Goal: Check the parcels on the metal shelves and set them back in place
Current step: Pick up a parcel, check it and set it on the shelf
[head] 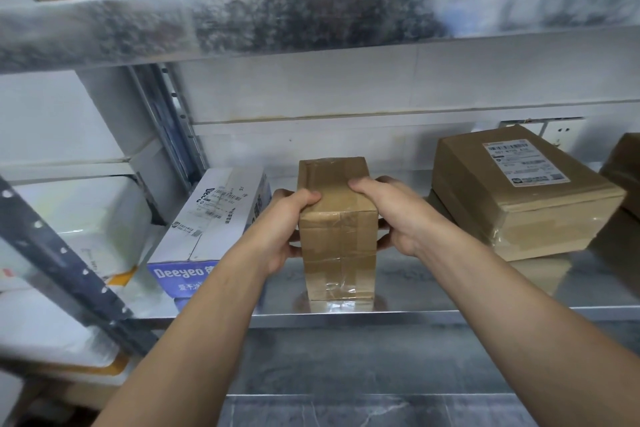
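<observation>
The metal shelf (450,288) fills the middle of the frame, with another level (311,17) running across the top. At the right a broad brown parcel (519,198) lies flat, its label face up. At the left centre a white and blue carton (214,218) lies on the same shelf.

Between them, near the front edge in the centre, a small taped box (337,229) stands on end. It appears to rest on the shelf. The left hand (287,229) and the right hand (398,215) clamp it from either side, with thumbs hooked over the top edge and fingers curled round the sides.

I'd say this is the checking step for this box, though it could equally be going back. No label shows on its top or front, so turning it to find one seems to come next. After that it needs sliding squarely back into the gap without nudging its neighbours.
</observation>
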`<action>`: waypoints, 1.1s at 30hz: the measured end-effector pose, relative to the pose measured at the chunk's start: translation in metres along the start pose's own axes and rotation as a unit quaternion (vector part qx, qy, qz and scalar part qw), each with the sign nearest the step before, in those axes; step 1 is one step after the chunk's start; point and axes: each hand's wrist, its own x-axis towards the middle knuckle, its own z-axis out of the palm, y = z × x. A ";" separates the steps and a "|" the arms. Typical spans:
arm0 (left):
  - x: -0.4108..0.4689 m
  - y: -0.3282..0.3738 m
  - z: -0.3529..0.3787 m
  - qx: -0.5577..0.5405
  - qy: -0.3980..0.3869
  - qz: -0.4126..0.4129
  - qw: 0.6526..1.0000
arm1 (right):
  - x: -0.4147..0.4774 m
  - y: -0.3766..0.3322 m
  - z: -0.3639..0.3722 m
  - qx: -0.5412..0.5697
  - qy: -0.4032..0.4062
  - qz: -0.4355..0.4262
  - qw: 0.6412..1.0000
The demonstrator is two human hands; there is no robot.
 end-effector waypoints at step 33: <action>-0.020 -0.026 0.026 -0.061 0.048 0.071 0.994 | 0.001 0.032 -0.011 0.086 0.028 -0.001 0.996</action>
